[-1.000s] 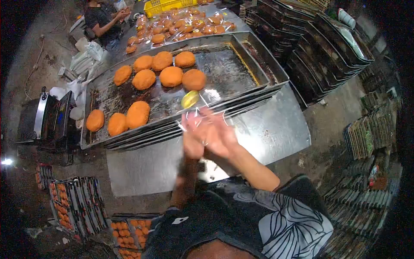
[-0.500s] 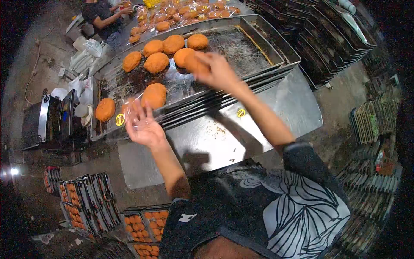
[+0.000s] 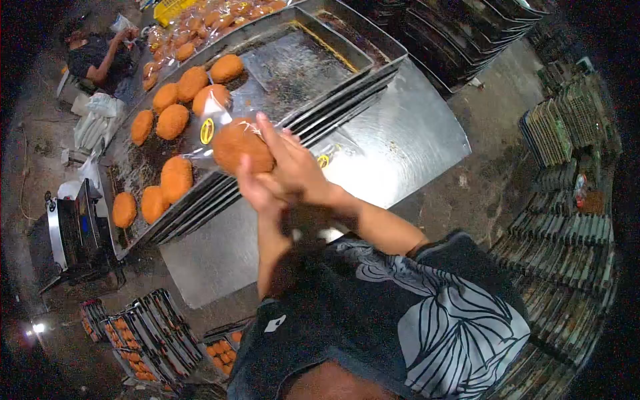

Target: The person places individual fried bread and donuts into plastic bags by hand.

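Note:
A round golden-brown bun [image 3: 241, 145] sits in a see-through plastic bag [image 3: 257, 127] between my two hands, above the near edge of a metal baking tray [image 3: 347, 75]. My left hand [image 3: 259, 190] grips the bun from below, its thumb and fingers closed against it. Pressed close beside it, my right hand [image 3: 297, 167] holds the near right side of the bun, fingers pointing up along the bag. A flat plastic bag with a yellow label [image 3: 207, 131] lies left of the held bun. Several loose buns [image 3: 173, 121] rest on the tray's left part.
Bagged buns [image 3: 200, 27] are heaped beyond the tray, near a yellow crate [image 3: 175, 9]. A person [image 3: 93, 57] works at the far left. Stacked dark trays [image 3: 460, 40] stand at the right. A metal table [image 3: 413, 137] supports the tray stack. Racks with buns [image 3: 137, 340] stand lower left.
My hands, apart before, have come together around the bun, which is now in a bag. The right hand has moved left and nearer to me. The view has shifted right.

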### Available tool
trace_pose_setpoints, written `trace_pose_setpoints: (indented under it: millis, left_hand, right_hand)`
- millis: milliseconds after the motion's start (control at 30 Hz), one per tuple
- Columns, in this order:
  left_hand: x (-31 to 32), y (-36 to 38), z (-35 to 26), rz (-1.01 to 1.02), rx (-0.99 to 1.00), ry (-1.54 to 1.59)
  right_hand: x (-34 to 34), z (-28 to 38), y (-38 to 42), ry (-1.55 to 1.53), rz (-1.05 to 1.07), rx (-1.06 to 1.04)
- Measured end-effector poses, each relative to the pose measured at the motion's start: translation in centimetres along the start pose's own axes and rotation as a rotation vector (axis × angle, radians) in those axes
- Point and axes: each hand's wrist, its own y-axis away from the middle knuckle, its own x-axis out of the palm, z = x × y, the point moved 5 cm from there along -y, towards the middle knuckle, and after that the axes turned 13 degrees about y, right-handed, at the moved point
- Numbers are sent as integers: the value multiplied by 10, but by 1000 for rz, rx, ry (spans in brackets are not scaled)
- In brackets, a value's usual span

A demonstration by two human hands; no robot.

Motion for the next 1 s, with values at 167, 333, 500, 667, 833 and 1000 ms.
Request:
trace_pose_setpoints:
  millis: [167, 333, 500, 667, 833, 1000]
  left_hand:
    - [-25, 16, 29, -188, -113, -605]
    - [-114, 23, 105, 510, 2, -1596]
    - [-202, 26, 131, 734, 43, -1876]
    - [-218, 16, 102, 201, -434, -1109]
    - [-148, 13, 104, -40, -507, -1329]
    - [-142, 34, 104, 6, -525, -1437]
  right_hand:
    - [-26, -69, 8, -11, 184, 299]
    - [-22, -126, -128, -96, -109, 314]
    - [4, -106, -70, -330, 300, 72]
    - [-24, -133, 166, -488, 1131, 512]
    - [-26, -132, 160, -363, 978, 581]
    - [-46, -111, 170, -49, 830, 638]
